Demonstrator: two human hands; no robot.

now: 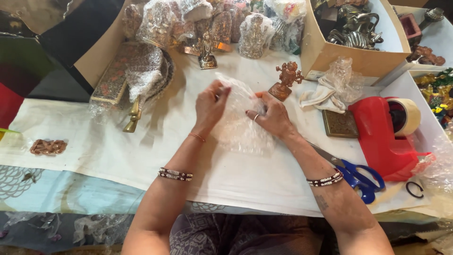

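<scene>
Nearest the camera, two forearms with beaded bangles are extended over a white cloth (141,156); the left hand (211,105) has its fingers curled shut on the upper edge of a bubble wrap sheet (238,125) at centre, the right hand (270,115) pinching its right edge. The sheet is judged light, soft, slippery and best gripped at its edges; blue-handled scissors (361,177) and a red tape dispenser (384,137) are noted at right

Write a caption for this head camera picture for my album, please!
Left hand and right hand fold bubble wrap on a white cloth.
</scene>
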